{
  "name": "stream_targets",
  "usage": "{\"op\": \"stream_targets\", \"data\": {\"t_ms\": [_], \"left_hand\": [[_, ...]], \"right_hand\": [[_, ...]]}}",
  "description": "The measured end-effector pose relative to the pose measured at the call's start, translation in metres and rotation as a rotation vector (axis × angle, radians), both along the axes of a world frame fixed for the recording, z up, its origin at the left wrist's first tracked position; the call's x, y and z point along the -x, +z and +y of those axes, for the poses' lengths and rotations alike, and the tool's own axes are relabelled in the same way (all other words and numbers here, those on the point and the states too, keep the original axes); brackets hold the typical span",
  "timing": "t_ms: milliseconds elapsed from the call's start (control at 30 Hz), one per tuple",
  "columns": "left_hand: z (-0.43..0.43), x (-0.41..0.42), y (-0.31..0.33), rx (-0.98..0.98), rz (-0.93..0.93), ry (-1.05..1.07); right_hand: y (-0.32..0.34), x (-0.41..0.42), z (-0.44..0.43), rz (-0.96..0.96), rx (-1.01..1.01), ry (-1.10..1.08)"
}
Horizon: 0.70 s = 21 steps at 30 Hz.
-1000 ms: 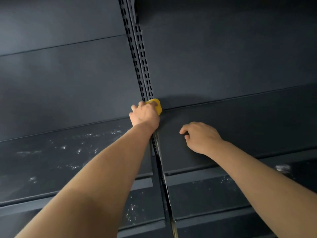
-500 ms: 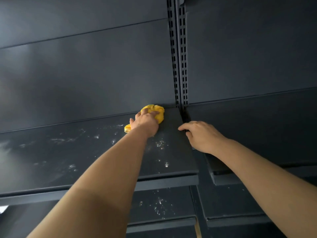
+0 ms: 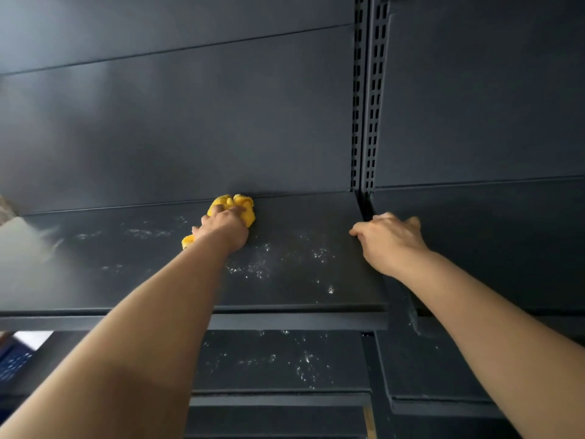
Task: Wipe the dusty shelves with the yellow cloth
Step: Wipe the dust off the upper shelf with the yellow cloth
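My left hand (image 3: 225, 229) presses a crumpled yellow cloth (image 3: 234, 204) onto the dark shelf (image 3: 300, 280), close to where the shelf meets the back panel. A corner of the cloth pokes out below the hand on its left side. White dust specks dot the shelf to the right of and below the hand, and more lie further left. My right hand (image 3: 391, 240) rests with curled fingers on the edge of the neighbouring shelf (image 3: 474, 248), by the gap between the two shelves, and holds nothing.
A slotted metal upright (image 3: 367, 99) runs down the back panel between the two shelf bays. A lower shelf (image 3: 285, 359) with more dust lies beneath. A blue object (image 3: 14, 359) shows at the bottom left edge.
My left hand has slid the yellow cloth leftward along the back of the shelf, away from the upright. My right hand has stayed at the shelf gap.
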State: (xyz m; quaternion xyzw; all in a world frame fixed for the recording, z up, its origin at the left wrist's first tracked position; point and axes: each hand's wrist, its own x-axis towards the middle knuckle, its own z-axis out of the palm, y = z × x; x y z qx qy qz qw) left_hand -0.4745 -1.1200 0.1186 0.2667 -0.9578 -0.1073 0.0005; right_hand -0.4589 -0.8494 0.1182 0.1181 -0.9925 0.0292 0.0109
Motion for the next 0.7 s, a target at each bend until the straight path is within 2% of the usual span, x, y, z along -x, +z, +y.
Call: {"op": "stream_targets", "data": {"t_ms": [200, 433, 700], "left_hand": [[0.033, -0.016, 0.008, -0.101, 0.029, 0.097], [0.084, -0.026, 0.013, -0.076, -0.053, -0.084], [0.160, -0.034, 0.015, -0.091, -0.036, -0.244]], "right_hand": [[-0.003, -0.011, 0.022, -0.094, 0.159, 0.071], [0.002, -0.032, 0.042, -0.016, 0.252, 0.091], [-0.007, -0.051, 0.074, -0.037, 0.212, 0.075]]}}
